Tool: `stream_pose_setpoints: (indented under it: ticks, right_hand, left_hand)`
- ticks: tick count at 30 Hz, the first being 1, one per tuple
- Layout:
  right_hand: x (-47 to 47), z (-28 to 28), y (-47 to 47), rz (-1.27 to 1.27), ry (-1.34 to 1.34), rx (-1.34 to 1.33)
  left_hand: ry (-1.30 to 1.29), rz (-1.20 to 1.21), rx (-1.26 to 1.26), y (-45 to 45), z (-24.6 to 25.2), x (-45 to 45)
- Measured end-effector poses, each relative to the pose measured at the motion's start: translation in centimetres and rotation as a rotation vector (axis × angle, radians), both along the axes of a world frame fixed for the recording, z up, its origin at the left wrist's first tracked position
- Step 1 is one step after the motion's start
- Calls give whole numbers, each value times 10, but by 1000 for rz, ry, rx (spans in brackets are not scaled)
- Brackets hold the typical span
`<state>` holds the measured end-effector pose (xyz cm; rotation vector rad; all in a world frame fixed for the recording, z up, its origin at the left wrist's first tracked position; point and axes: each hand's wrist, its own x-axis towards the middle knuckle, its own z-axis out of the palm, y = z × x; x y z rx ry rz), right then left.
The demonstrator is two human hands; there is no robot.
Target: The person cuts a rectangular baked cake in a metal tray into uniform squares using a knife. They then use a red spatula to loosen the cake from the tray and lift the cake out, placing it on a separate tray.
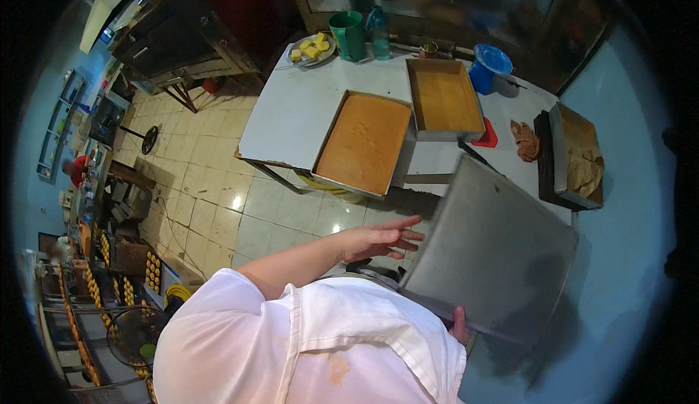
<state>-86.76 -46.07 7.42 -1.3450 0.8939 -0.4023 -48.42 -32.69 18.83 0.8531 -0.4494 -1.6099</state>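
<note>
My right hand [460,325] grips the near edge of a large grey metal baking tray [497,245], with its thumb over the rim. The tray is tilted beside the table, its broad flat face towards me. My left hand [385,238] hovers at the tray's left edge with fingers apart, holding nothing. Beyond my hands, a rectangular pan of golden-brown sponge cake [365,141] rests at the near edge of the white table [273,114]. To its right and farther back is a second rectangular pan [445,95], lined with brown paper.
A plate of yellow pieces [311,50], a green jug [348,37], a bottle [380,38] and a blue container [483,73] line the back. A red plastic piece [485,134], brown cloth [525,141] and a pan holding crumpled paper [584,169] are at right. People stand far left.
</note>
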Motion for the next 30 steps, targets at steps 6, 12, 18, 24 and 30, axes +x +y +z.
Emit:
stream_pose_setpoints:
  ticks: [6,12,18,24,30]
  right_hand:
    - [156,96,-14,142,115,60]
    - [297,136,-5,702,-226,-16]
    - [349,107,9,668,103,-309]
    - [403,64,5,591,173,-450]
    - [445,18,-90,303,269,-554]
  left_hand:
    - [67,600,26,29,25,47]
    - [-53,1094,66,166,25,126]
    - [-119,1503,87,326,-38,190]
    - [41,1706,191,408,-144,250]
    - [147,1669,342,405,-235,261]
